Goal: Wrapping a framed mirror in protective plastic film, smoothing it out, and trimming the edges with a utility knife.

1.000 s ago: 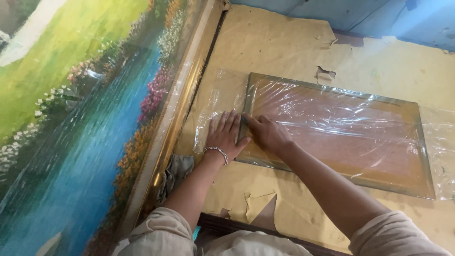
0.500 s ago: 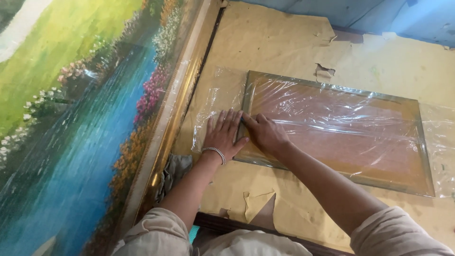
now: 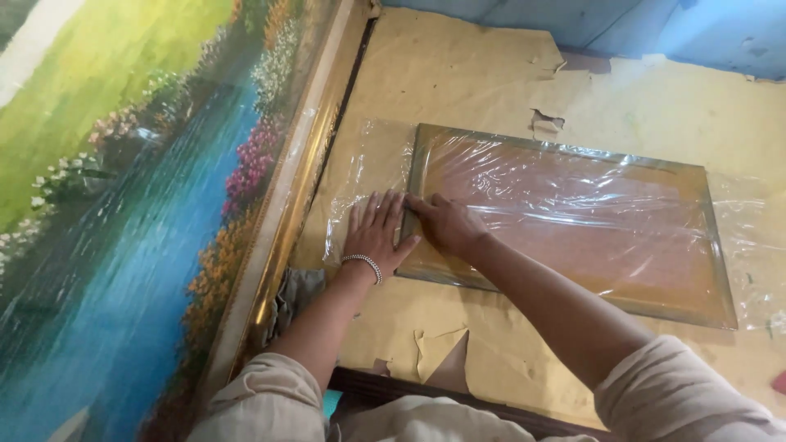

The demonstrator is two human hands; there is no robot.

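Head view shows the left hand [image 3: 375, 233] lying flat with its grip spread wide on the clear plastic wrap [image 3: 372, 176], so the wrap stays down, while the right hand [image 3: 442, 223], fingers flat and close together, presses the wrap at the near left corner of the brown framed board [image 3: 573, 221]. Both rest on a table [image 3: 458, 74] covered in torn yellow paper. A big river painting [image 3: 123, 205] in a gold frame lies just left, and a blue wall [image 3: 655, 24] stands behind.

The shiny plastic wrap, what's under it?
Under the clear plastic wrap lies a flat brownish panel with a darker edge, resting on torn tan paper. The left hand and right hand press on top. What's beneath the panel is hidden.
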